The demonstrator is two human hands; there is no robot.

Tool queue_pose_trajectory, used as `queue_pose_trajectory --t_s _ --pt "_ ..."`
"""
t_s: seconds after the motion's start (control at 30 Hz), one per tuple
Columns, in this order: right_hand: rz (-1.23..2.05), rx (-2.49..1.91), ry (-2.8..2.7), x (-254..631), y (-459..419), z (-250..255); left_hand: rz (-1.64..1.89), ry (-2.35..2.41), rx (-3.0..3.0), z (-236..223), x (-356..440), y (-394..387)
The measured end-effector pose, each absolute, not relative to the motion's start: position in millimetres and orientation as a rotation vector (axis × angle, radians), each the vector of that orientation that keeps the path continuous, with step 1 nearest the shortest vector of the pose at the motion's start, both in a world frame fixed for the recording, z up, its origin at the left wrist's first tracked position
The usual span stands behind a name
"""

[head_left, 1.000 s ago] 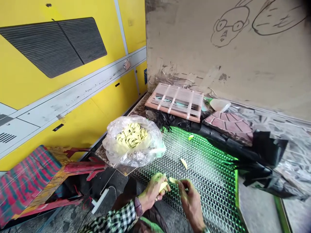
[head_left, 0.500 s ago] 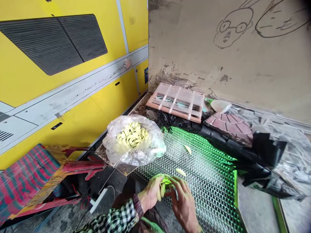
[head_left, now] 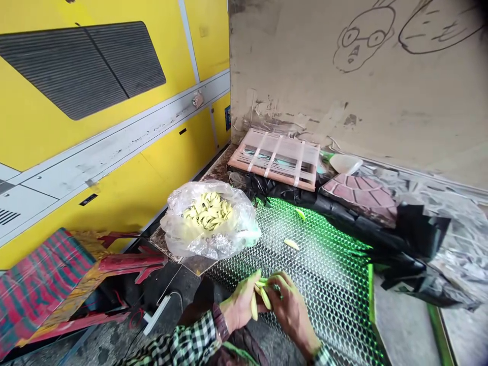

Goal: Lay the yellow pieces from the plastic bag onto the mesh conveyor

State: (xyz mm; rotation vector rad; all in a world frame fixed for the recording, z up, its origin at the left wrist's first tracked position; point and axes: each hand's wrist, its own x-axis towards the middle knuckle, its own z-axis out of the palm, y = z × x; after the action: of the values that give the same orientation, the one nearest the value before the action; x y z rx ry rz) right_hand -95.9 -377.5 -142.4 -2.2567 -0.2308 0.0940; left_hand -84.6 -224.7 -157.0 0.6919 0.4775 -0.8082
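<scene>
Several pale yellow crescent-shaped pieces (head_left: 254,306) are in my left hand (head_left: 240,303), which is closed around them with the thumb on top. My right hand (head_left: 288,304) meets it from the right, its fingers curled in a pinch at the upper ends of the pieces. Both hands are just above the near end of a metal mesh belt (head_left: 324,284). One loose crescent (head_left: 292,244) lies on the belt beyond my hands, and another crescent (head_left: 301,214) lies farther off under green light. An open clear plastic bag (head_left: 173,234) full of the same crescents (head_left: 209,211) stands to the left.
A yellow machine panel (head_left: 183,157) runs along the left. Cardboard (head_left: 285,81) with drawn faces stands at the back. A taped frame (head_left: 276,157) and black plastic (head_left: 415,244) border the belt. A plaid-covered seat (head_left: 46,284) and a white power strip (head_left: 157,315) are lower left.
The two loose crescents on the belt have moved away from me, toward the back. My right hand's fingers have curled in on the pieces at my left hand.
</scene>
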Motion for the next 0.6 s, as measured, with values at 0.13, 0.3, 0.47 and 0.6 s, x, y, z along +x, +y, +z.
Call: queue_pose_trajectory --t_s 0.13,0.3,0.47,0.6 --pt "0.054 -2.213 -0.117 -100.8 -379.5 -146.6 -0.772 0.469 0.693 -156.9 -87.0 -221.6" --pt "-0.035 -2.482 0.181 -99.7 -407.6 -171.3 -0.791 0.563 0.696 -152.1 -82.8 -215.4" --pt "-0.206 -2.62 0.118 -99.7 -418.7 -163.3 -0.807 0.63 0.599 -153.3 -80.1 -214.5" --pt "-0.054 -2.481 -0.159 -118.3 -387.1 -142.0 -0.763 0.57 0.498 -159.7 -80.3 -219.0"
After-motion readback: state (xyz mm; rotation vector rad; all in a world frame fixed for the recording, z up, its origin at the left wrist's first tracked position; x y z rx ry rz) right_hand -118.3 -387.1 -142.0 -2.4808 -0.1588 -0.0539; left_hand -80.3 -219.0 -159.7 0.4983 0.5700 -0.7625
